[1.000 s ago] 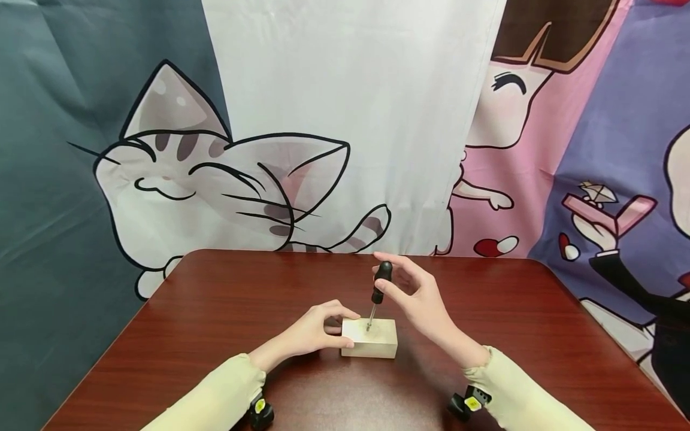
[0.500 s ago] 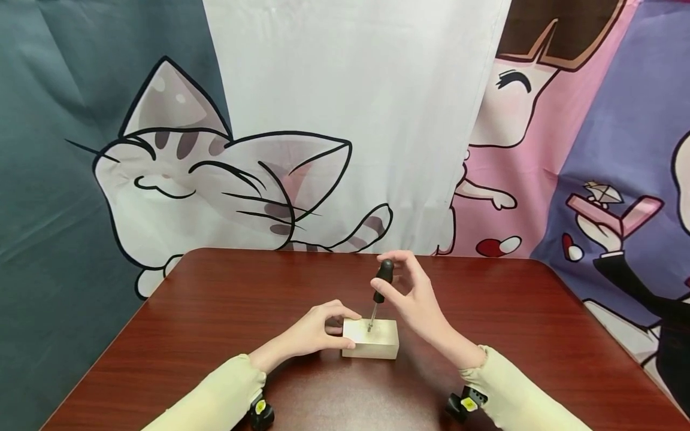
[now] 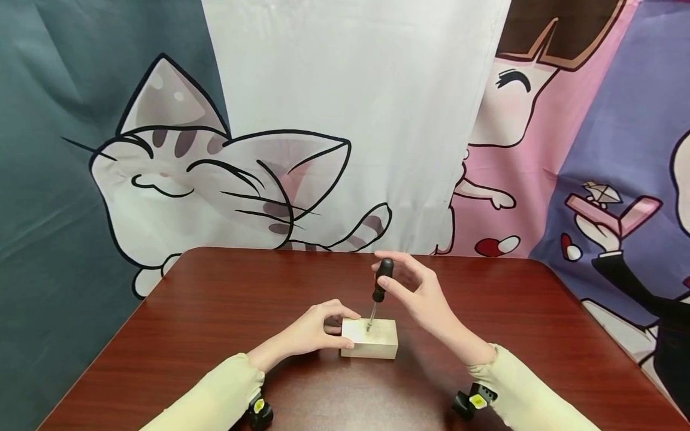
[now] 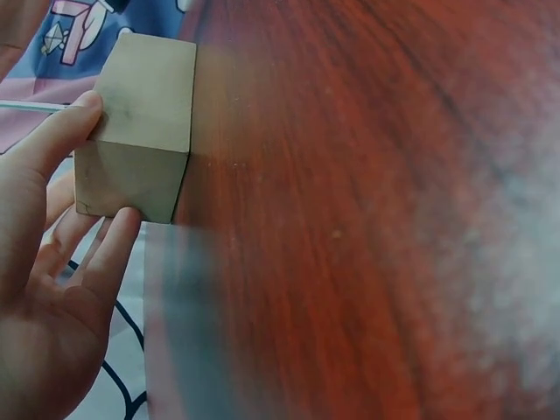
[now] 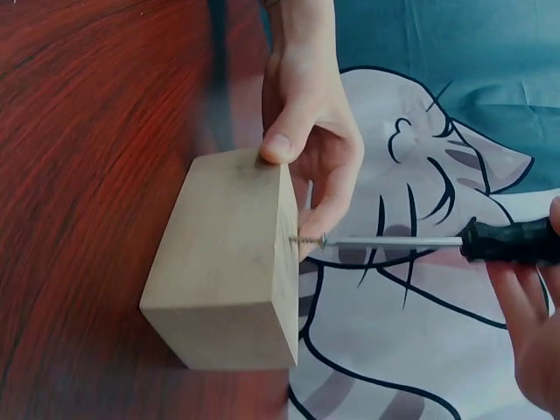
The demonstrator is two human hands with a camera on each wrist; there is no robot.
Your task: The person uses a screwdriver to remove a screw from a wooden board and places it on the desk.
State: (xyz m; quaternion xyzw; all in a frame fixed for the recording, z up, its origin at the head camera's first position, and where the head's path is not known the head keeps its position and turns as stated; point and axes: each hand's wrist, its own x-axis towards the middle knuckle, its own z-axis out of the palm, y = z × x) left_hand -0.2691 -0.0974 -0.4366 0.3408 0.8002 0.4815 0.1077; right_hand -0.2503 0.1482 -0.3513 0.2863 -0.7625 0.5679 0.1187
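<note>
R grip (image 3: pixel 419 290) half-closed round screwdriver (image 3: pixel 385 267), fingers shifted vs 0.5 s ago, so prob mid-turn; screw (image 5: pixel 309 241) below it still proud of block (image 3: pixel 369 349), which L grip (image 3: pixel 311 333) pinches at one end

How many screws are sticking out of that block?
1 screw, standing in the top of the block, under the screwdriver. The left hand covers part of the block, so others may be hidden.

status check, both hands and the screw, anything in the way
Left hand grips wooden block on table. Right hand holds screwdriver, set against screw. Screw stands out of block's top, not fully in. Nothing seen in the way.
</note>
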